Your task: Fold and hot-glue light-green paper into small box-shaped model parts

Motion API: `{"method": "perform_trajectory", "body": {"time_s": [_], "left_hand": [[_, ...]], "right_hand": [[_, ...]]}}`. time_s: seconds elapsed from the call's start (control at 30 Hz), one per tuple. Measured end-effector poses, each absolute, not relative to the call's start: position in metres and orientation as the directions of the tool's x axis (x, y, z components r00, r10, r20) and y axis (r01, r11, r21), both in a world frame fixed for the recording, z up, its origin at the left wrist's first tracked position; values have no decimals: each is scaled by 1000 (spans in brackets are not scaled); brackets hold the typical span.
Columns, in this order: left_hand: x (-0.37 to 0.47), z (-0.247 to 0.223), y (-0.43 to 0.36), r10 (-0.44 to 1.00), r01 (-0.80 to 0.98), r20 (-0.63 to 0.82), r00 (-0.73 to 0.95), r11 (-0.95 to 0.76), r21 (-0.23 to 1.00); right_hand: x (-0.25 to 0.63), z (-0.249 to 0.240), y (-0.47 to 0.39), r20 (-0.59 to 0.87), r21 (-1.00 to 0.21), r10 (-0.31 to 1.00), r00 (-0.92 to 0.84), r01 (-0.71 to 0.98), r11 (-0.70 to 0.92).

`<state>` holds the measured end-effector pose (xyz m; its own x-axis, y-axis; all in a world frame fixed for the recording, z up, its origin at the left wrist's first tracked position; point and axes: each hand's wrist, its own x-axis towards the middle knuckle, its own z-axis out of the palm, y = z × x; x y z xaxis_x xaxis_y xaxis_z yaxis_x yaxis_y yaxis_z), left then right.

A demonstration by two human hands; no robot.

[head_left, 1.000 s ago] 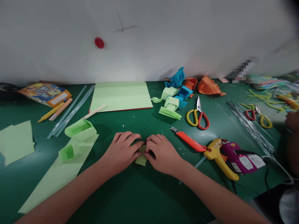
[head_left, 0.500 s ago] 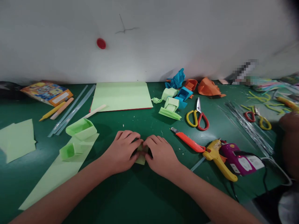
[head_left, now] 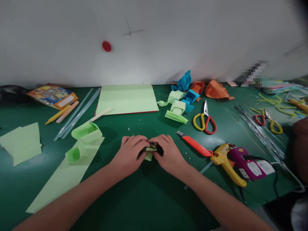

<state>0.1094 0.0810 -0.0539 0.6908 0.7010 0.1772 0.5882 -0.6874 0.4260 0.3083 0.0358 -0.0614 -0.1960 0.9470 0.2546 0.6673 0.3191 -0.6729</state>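
Note:
Between my two hands is a small folded piece of light green paper [head_left: 149, 156], mostly covered by my fingers. My left hand [head_left: 132, 150] pinches its left side, and my right hand [head_left: 167, 150] grips the right side; the fingertips of both nearly meet above it. Thin stacked layers show edge-on between the thumbs. To the left, two folded green paper boxes [head_left: 88, 131] rest on and beside a long green paper strip [head_left: 64, 178]. A red utility knife [head_left: 196, 146] lies to the right of my right hand.
Yellow-and-red scissors [head_left: 204, 120], a yellow glue gun [head_left: 227, 165] and a purple device [head_left: 250, 163] with cords lie right. Folded paper shapes [head_left: 178, 107] and a green paper sheet [head_left: 127, 99] are at the back. Glue sticks [head_left: 77, 114] lie left. Another person's arm [head_left: 300, 150] shows far right.
My thumbs have lifted and tilted the folded paper, so its layered edge now shows between them. The whole view has shifted slightly.

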Motion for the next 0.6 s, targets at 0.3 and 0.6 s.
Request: {"method": "perform_trajectory", "body": {"time_s": [0.3, 0.6], "left_hand": [[109, -39, 78, 690, 477, 410, 596, -715, 511], [110, -40, 77, 585, 402, 571, 576, -811, 424]], "right_hand": [[307, -53, 32, 471, -748, 871, -141, 459, 479], [309, -52, 36, 607, -603, 776, -172, 536, 590]]}}
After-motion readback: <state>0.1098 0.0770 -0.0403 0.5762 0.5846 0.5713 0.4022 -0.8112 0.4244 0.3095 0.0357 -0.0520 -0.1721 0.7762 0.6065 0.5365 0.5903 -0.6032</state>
